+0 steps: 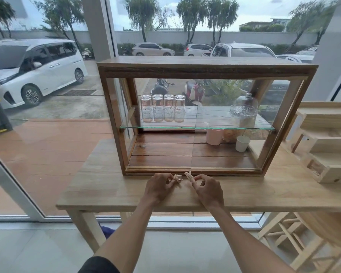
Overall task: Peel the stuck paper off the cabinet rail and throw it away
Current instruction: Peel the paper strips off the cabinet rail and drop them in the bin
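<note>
Both hands' fingers pinching paper, beside rail

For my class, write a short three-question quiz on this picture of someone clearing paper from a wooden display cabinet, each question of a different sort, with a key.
1. True or false: both the left hand and the right hand pinch a paper scrap.
2. Multiple choice: the four upturned glasses stand on A) the table, B) the glass shelf, C) the cabinet's wooden floor.
3. Fill in: the white paper cup sits on the cabinet floor at its ____ end.

Key: 1 true: the left holds a crumpled scrap, the right a strip, just in front of the bottom rail. 2 B. 3 right.
</note>
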Demonstrator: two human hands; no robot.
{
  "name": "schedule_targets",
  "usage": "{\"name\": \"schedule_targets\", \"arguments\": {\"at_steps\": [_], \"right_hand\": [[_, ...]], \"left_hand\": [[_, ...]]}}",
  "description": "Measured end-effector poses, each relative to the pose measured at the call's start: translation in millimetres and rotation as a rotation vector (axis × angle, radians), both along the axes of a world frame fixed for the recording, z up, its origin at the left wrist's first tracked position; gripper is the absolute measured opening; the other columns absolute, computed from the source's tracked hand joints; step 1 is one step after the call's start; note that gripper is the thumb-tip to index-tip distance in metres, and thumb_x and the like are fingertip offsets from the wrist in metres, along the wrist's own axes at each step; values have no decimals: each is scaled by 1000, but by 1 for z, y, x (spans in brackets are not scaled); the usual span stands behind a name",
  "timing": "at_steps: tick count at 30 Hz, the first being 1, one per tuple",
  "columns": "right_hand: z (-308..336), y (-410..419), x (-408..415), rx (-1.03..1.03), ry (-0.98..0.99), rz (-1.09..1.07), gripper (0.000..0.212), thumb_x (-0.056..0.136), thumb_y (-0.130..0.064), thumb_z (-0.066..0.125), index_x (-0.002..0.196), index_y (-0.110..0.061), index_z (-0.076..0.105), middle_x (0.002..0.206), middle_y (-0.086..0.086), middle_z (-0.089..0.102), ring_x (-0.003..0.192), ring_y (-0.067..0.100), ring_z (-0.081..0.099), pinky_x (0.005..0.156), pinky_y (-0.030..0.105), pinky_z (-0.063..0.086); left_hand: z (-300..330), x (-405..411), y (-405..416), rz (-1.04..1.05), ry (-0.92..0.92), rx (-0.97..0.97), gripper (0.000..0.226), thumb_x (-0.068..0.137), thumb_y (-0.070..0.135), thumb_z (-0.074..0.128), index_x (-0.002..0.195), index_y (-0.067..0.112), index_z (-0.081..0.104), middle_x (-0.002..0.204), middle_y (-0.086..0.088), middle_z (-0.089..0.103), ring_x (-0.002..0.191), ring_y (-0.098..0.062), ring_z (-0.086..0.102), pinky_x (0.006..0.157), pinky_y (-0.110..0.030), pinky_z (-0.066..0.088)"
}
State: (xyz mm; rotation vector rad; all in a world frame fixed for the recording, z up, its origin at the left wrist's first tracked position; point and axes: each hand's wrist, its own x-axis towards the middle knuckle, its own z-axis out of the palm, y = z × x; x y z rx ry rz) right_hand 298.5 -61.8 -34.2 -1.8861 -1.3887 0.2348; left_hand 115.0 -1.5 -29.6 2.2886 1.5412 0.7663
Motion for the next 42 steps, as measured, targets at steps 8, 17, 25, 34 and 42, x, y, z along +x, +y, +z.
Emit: {"name": "schedule_targets", "arguments": {"at_steps": [8,17,25,34,42], "right_hand": [[8,2,-42,33,21,61,14,82,-43,74,85,-30,75,57,-10,60,54,11,57,55,26,42],[16,7,-85,60,66,42,13,82,-42,73,84,-29,74,66,-7,70,62,14,66,57,29,52],[20,0,-63,-17,-23,69,19,83,-51,70,87,-33,74,66,-7,67,67,18,65,60,29,44],[13,2,-41,-207,-210,281,22,83,-49,70,101,-35,71,66,-10,64,66,12,63,68,35,54],[10,22,-38,-300,-215,314,64,73,-68,68,130,-43,55,104,6,72,100,25,66,84,36,50]], "left_hand": [[10,-45,-7,39,-49,-28,23,89,44,64,90,23,73,74,8,68,67,-10,62,56,-28,44],[20,-86,-21,6,-68,-12,21,91,37,64,99,19,73,81,1,72,55,3,50,46,-11,37],[8,-104,-19,3,-34,-38,18,89,39,67,101,28,73,90,5,75,73,-6,65,67,-30,57],[0,-109,-25,-79,31,-55,24,86,44,68,107,32,71,91,7,73,77,-10,64,68,-33,56],[1,-103,-31,-33,60,6,33,82,52,68,107,30,71,92,6,74,75,-12,65,61,-29,49]]}}
